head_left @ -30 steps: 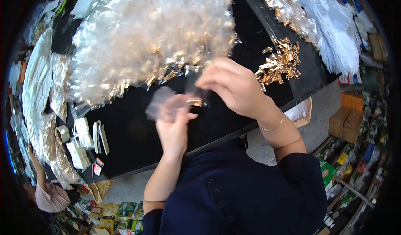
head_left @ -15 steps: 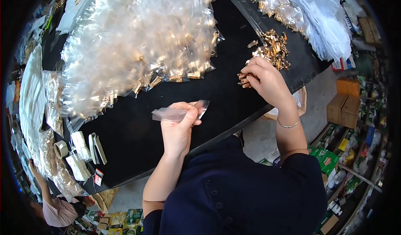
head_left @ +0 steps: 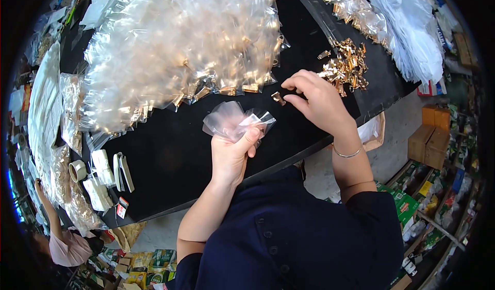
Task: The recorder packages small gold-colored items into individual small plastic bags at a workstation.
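Observation:
My left hand (head_left: 230,153) is closed on several small clear plastic bags (head_left: 224,118), thumb pressed over their lower part. The bags fan out above the fingers, and one corner sticks out to the right. My right hand (head_left: 320,101) is right of the bags, its thumb and fingertips at a small gold metal clip (head_left: 278,98). That clip looks pinched at the fingertips, though the exact contact is hard to see. Beyond this hand lies a loose pile of gold metal clips (head_left: 348,65), partly hidden by its fingers.
A large heap of filled clear bags (head_left: 175,47) covers the far left of the black table (head_left: 170,171). More bagged clips (head_left: 356,14) and a white stack of bags (head_left: 405,32) lie far right. White bundles (head_left: 102,167) sit near left. Another person's arm (head_left: 49,210) shows at lower left.
My right hand has moved left from the pile, with a clip at its fingertips. The bags in my left hand have turned upward and fanned out. The whole view has shifted slightly.

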Demonstrator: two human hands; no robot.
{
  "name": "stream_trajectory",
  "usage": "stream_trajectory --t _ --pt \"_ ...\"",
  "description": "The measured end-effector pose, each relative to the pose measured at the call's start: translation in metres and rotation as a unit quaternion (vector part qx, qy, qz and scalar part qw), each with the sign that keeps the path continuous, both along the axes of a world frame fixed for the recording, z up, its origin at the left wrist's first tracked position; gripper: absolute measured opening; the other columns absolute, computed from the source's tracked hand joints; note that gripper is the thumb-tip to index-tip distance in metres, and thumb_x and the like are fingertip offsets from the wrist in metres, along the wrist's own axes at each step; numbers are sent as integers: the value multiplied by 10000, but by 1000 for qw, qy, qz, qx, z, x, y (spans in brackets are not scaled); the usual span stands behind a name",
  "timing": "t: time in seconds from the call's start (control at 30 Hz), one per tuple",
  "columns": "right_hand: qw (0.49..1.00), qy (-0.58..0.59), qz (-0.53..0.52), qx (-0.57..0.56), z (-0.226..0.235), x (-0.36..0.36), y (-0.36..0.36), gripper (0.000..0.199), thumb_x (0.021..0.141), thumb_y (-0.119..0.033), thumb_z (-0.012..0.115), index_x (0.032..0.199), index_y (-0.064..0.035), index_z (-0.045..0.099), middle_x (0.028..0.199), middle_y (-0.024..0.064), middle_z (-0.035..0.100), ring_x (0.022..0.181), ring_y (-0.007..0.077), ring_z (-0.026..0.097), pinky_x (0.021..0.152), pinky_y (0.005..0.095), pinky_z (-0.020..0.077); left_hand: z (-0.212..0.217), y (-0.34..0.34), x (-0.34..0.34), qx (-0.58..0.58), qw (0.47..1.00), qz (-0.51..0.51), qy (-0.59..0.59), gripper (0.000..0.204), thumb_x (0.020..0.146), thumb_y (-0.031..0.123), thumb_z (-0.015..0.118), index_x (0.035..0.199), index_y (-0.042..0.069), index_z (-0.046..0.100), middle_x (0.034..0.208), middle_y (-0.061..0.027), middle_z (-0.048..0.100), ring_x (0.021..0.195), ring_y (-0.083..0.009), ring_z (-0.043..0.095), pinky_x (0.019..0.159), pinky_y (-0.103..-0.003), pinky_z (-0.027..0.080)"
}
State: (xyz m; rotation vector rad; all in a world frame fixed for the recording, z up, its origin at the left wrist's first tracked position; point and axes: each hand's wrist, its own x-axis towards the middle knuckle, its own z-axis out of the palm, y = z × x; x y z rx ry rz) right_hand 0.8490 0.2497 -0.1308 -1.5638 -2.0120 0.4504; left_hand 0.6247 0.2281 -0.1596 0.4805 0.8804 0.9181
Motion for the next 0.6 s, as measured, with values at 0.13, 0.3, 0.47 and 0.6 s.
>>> stream_trajectory --t 0.13,0.3,0.47,0.6 --pt "997 45 -26 -49 -6 -7 -4 140 809 -61 734 899 -7 643 815 69 600 659 194 592 597 294 476 0 -3 -4 9 1000 -2 5 201 857 99 748 979 -33 658 870 -93 679 637 -75 566 498 -174 406" --pt "999 -22 -8 -47 -15 -22 -10 133 809 -19 731 902 4 638 838 61 603 655 147 599 582 261 471 -1 -2 -1 8 1000 6 15 217 860 112 750 990 -39 665 871 -93 682 639 -74 564 498 -176 407" --pt "968 206 5 -141 -1 -22 -9 130 802 54 706 905 13 639 876 70 622 692 128 623 617 237 500 -2 -3 -3 9 1000 3 11 219 863 117 749 996 -39 671 869 -89 682 640 -74 563 500 -178 407" --pt "969 215 14 -118 12 -23 -7 150 790 39 713 917 -4 644 854 70 615 708 155 632 631 255 509 -1 -2 -3 5 1000 5 7 213 863 115 749 993 -37 675 870 -88 683 643 -75 566 500 -180 408"
